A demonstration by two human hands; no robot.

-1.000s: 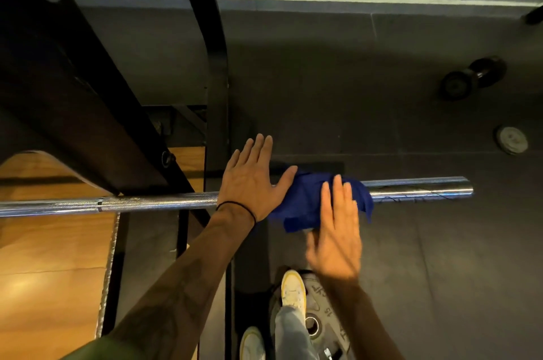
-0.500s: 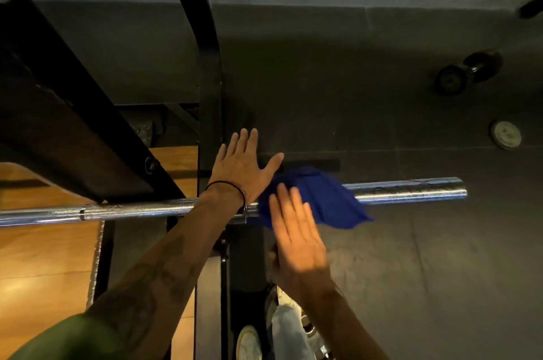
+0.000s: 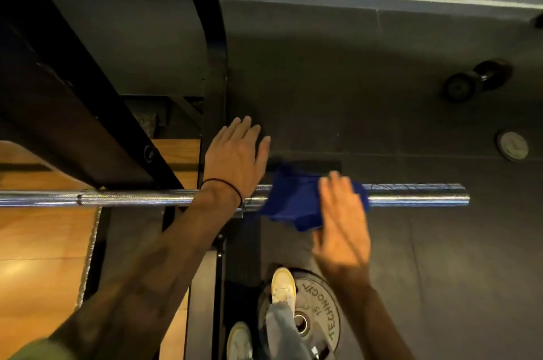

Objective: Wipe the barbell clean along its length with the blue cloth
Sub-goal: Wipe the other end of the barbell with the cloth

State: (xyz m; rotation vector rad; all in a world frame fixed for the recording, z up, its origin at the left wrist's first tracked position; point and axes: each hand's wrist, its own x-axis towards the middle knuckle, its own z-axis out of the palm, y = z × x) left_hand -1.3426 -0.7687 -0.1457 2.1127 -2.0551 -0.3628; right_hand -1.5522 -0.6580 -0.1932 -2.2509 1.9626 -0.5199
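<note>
The bar (image 3: 132, 198) runs flat, left to right across the view, held up off the floor by the black rack (image 3: 216, 65), and its free end juts out to the right over the dark mat. The blue cloth (image 3: 289, 201) is draped over the bar just right of the rack upright, hanging down on the near side. Right hand (image 3: 342, 227) lies flat on it, fingers straight and together, pressing the cloth onto the steel rather than wrapping it; nothing clenched there. Left hand (image 3: 235, 160) is spread open too, fingers pointing away, wrist crossing the bar just left of the cloth, gripping nothing.

So the whole question is direction: bare sleeve lies to the right of the cloth, out to the bar's end, and the long knurled run lies left, beyond the left arm. The right hand is the nearer one to that free end, so my read is a slide rightward along the axis suits it best. A flat palm may let the cloth slip off.
</note>
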